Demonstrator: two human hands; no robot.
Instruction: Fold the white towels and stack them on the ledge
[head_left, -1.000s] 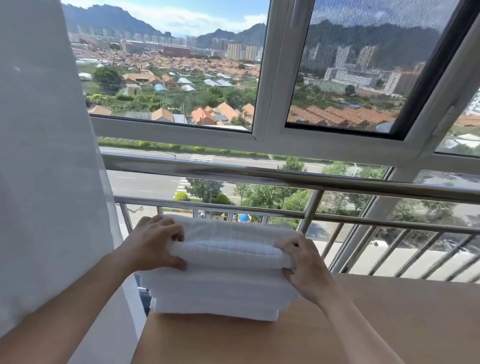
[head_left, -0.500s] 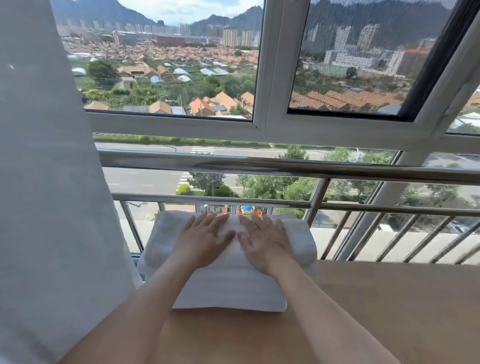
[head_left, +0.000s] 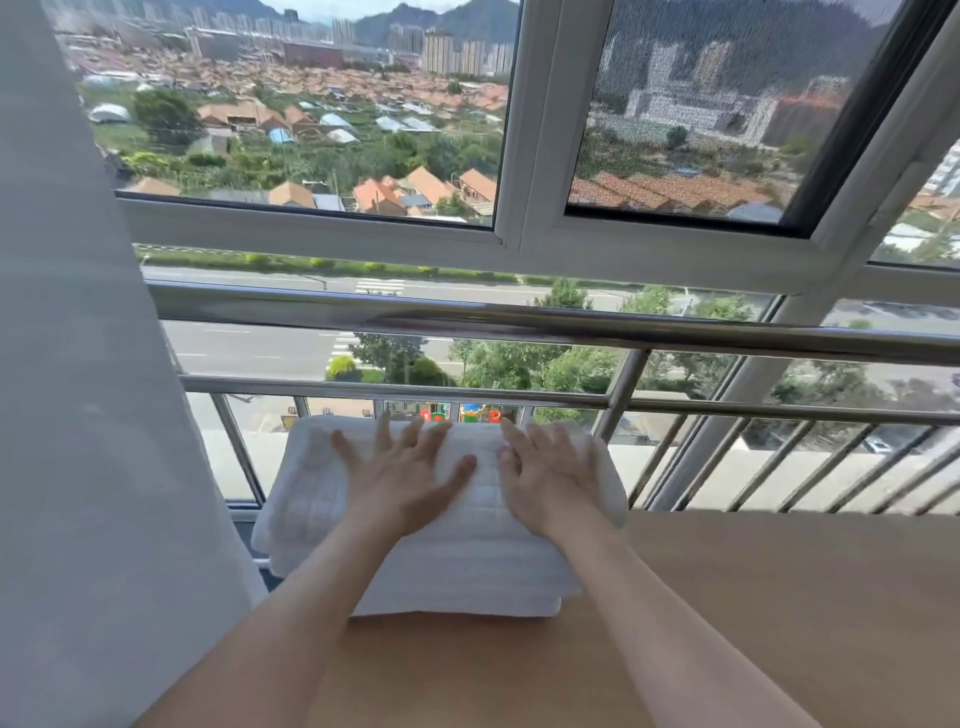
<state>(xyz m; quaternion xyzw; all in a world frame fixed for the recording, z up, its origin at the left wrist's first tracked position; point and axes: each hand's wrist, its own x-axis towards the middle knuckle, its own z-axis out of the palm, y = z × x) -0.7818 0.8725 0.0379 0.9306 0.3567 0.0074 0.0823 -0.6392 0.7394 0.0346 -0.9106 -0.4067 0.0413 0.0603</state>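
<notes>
Head view: my left hand (head_left: 400, 483) and right hand (head_left: 545, 483) lie flat, fingers spread, gripping nothing, atop the white towels (head_left: 467, 566) at the far left corner of the ledge (head_left: 779, 597). I'd press evenly outward, squaring edges.

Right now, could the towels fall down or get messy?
Maybe. The towel stack sits at the left end of the ledge, its corner seemingly past the edge, so a push from the left hand or right hand might tip it off. The lower layers look uneven, so pressing could skew it.
</notes>
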